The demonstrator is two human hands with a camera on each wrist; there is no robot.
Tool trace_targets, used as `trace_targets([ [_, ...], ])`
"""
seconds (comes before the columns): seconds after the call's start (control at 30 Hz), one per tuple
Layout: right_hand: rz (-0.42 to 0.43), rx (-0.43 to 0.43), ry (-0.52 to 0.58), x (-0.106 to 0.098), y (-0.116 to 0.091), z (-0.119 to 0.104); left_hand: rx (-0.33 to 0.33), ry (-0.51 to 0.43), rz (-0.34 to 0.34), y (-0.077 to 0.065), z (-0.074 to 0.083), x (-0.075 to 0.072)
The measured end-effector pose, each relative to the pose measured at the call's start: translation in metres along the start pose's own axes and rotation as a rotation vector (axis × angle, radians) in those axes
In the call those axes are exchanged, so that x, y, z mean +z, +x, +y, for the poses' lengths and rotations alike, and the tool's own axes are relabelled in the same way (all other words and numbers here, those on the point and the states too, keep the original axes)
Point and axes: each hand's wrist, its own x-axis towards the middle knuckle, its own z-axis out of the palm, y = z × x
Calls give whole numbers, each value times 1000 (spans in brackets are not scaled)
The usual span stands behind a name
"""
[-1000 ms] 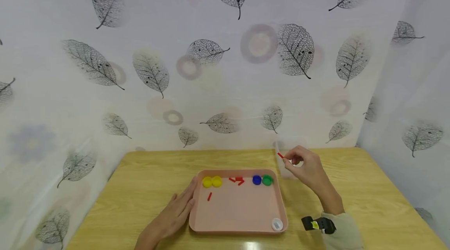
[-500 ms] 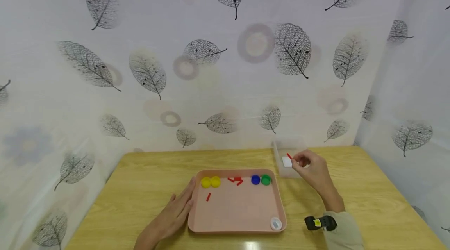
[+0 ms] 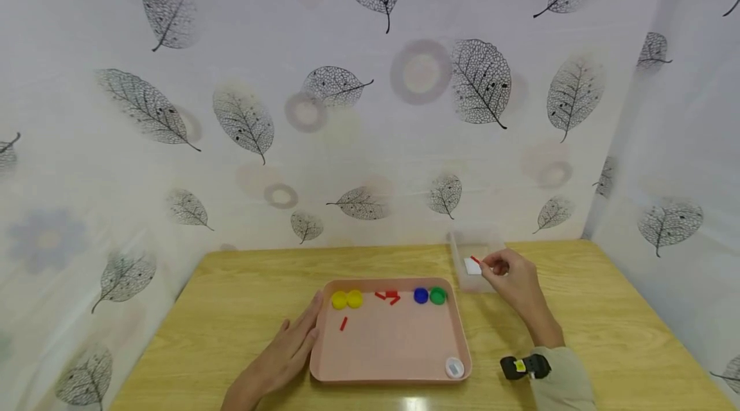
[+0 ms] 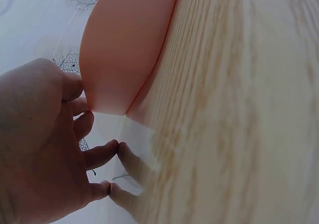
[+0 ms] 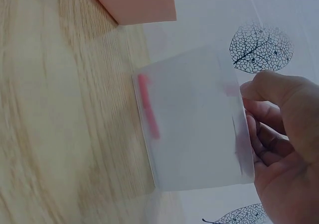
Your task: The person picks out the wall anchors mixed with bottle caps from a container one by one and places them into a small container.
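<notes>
My right hand (image 3: 511,279) pinches a small red stick (image 3: 476,259) between thumb and fingertips, over a translucent plastic box (image 3: 462,273) at the back right. In the right wrist view, the fingertips are at the box's upper edge, and red pieces (image 5: 147,104) show blurred through its wall near the bottom. My left hand (image 3: 283,353) lies along the left side of a pink tray (image 3: 393,372), fingers extended. The left wrist view has its fingertips against the tray's outer wall (image 4: 119,50) and down on the tabletop.
On the tray are two yellow round caps (image 3: 339,299), several red pieces (image 3: 392,294), a lone red stick (image 3: 343,323), a blue cap (image 3: 421,295), a green cap (image 3: 437,296) and a white round cap (image 3: 454,368). A leaf-patterned curtain (image 3: 370,141) hangs behind the wooden table (image 3: 243,295).
My right hand has shifted a little to the right with the red stick, then dipped slightly over the box. My left hand stays at the tray's side.
</notes>
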Motion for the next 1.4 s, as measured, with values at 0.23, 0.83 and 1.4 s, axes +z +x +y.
trace_targets([
  [0.23,8,-29,-18,-1,-1,1,9,13,6,2,0,0],
  [0.83,-22,-75,75,-10,6,-24,11,2,-5,3,2,-3],
  [1.4,-164,-91,190,32,-5,-79,7,0,16,0,2,-1],
])
